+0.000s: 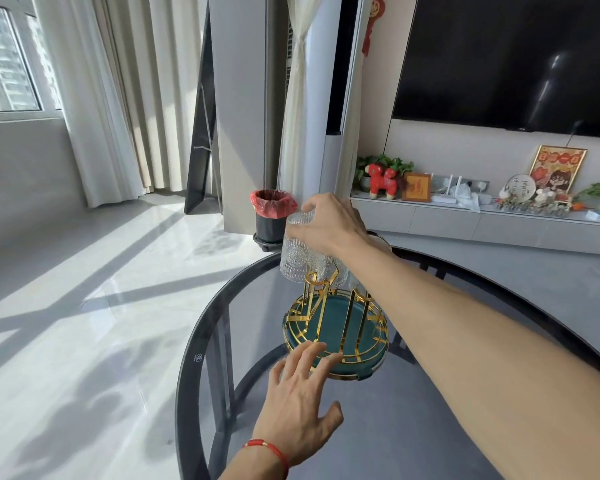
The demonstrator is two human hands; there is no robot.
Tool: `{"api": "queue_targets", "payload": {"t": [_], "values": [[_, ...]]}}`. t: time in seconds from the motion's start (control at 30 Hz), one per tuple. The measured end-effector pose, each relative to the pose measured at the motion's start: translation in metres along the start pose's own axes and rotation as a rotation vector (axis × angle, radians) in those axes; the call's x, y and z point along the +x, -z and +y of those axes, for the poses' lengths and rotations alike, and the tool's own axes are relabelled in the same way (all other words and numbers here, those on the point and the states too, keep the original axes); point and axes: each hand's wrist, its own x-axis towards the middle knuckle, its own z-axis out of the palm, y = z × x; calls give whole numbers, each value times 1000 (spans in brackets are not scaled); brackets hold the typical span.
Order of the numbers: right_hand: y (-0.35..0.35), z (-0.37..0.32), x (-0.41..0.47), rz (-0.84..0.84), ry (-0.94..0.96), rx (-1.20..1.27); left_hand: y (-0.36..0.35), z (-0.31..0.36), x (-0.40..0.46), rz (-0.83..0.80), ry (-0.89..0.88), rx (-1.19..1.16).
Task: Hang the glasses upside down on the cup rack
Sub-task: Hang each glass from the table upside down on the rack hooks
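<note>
The cup rack (336,327) is a gold wire frame on a round teal tray, standing on a round dark glass table (243,403). My right hand (329,226) grips the base of an embossed clear glass (297,254), held upside down over a gold prong on the rack's far left side. Behind it, other clear glasses (355,284) hang on the rack, partly hidden by my right forearm. My left hand (302,396) rests with fingers spread on the tray's near rim, holding nothing.
A black bin with a red liner (272,213) stands on the floor beyond the table. A low grey cabinet (482,223) with ornaments and plants runs along the right wall under a large dark screen (510,60). Curtains hang at the left.
</note>
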Motion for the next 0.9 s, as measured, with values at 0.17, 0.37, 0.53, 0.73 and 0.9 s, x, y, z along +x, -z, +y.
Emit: {"api": "queue_targets", "payload": {"t": [0.17, 0.37, 0.53, 0.73, 0.9], "values": [[-12, 3, -3, -99, 75, -265, 3, 1, -2, 4, -2, -10], [-13, 5, -5, -207, 114, -474, 4, 1, -3, -13, 0, 3], [-8, 4, -9, -266, 137, -524, 8, 3, -3, -38, 10, 14], [7, 27, -48, -65, 237, -352, 12, 10, -4, -39, -7, 110], [37, 73, -144, 104, 217, -39, 15, 34, -7, 63, 16, 149]]}}
